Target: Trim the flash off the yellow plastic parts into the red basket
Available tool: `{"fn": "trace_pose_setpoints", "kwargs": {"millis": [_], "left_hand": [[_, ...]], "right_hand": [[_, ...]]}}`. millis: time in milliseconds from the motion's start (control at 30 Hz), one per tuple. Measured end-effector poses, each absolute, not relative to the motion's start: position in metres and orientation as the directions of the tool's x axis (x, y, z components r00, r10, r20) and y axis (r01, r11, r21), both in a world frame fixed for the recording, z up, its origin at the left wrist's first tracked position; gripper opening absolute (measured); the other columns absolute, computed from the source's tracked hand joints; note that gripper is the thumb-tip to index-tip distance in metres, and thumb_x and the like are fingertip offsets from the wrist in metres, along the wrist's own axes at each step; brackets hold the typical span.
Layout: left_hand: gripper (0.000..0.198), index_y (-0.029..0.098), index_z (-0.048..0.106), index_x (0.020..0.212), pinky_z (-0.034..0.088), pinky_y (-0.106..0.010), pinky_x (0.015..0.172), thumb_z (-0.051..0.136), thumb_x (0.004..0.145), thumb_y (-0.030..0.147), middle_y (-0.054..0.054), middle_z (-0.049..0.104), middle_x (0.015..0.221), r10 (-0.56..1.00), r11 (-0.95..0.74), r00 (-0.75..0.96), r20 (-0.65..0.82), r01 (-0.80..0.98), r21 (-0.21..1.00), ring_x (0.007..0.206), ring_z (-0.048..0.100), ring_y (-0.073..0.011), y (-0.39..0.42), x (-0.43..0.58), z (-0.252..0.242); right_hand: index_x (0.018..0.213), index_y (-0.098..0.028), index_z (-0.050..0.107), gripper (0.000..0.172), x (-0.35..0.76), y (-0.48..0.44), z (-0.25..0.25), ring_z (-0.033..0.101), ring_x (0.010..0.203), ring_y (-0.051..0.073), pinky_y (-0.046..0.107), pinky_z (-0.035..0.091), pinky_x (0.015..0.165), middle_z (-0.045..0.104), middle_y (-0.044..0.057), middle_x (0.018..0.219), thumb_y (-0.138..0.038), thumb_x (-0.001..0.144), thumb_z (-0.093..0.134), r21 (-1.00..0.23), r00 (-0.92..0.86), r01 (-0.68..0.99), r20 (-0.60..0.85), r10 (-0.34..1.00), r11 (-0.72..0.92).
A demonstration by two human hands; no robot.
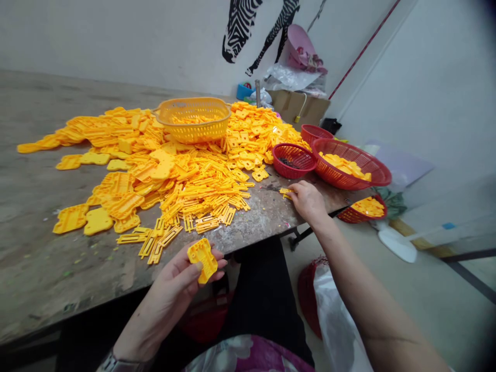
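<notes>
Walls (116,46) plain, pale grey-white; black-and-white zebra figure (242,23) on the far one, partly cut off by the upper edge of view. Thin red line (364,49) ran slantwise near the corner, pipe or strip unclear. Desk (39,268) broad, grey-brown, top stained and scuffed, dark leg (295,241) beneath. Floor (411,294) smooth, greyish, visible at right. Light soft, fairly even; right side blurred, corners dim.

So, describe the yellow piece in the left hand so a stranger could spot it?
Find the worktable heaped with yellow plastic parts, then its near edge, where the left hand is. That hand grips one ribbed yellow piece with a notched outline. Just beyond, narrow slotted strips lie loose on the worktable; this broader piece is in hand.
</notes>
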State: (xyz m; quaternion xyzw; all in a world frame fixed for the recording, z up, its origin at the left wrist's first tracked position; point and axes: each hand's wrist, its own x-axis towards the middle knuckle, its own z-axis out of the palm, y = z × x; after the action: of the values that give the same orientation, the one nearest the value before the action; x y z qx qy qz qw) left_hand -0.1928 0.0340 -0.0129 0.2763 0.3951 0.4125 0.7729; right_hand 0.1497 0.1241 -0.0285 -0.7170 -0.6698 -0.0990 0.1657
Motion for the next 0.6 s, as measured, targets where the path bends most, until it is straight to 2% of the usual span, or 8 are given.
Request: {"fn": "trace_pose_setpoints", "kwargs": {"millis": [333, 600], "left_hand": [[0.026, 0.019, 0.070, 0.098, 0.056, -0.039, 0.081, 0.073, 0.073, 0.023, -0.010, 0.073, 0.101, 0.859, 0.503, 0.341, -0.382, -0.416, 0.758, 0.092, 0.069, -0.0272, 0.034, -0.192, -0.012], [0.027, 0.018, 0.070, 0.099, 0.056, -0.039, 0.081, 0.073, 0.073, 0.023, -0.011, 0.073, 0.101, 0.859, 0.497, 0.358, -0.365, -0.417, 0.761, 0.092, 0.069, -0.0270, 0.034, -0.195, -0.018]], "right_hand": [[0.094, -0.021, 0.068, 0.017, 0.141, 0.121, -0.034, 0.058, 0.089, 0.021, 0.031, 0.043, 0.074, 0.064, 0.008, 0.093, -0.026, 0.088, 0.053, -0.163, 0.056, 0.987, 0.376, 0.925, 0.007], [0.098, -0.021, 0.067, 0.019, 0.130, 0.116, -0.034, 0.057, 0.092, 0.021, 0.031, 0.042, 0.080, 0.064, 0.007, 0.096, -0.030, 0.090, 0.052, -0.187, -0.032, 0.976, 0.391, 0.920, 0.114]]}}
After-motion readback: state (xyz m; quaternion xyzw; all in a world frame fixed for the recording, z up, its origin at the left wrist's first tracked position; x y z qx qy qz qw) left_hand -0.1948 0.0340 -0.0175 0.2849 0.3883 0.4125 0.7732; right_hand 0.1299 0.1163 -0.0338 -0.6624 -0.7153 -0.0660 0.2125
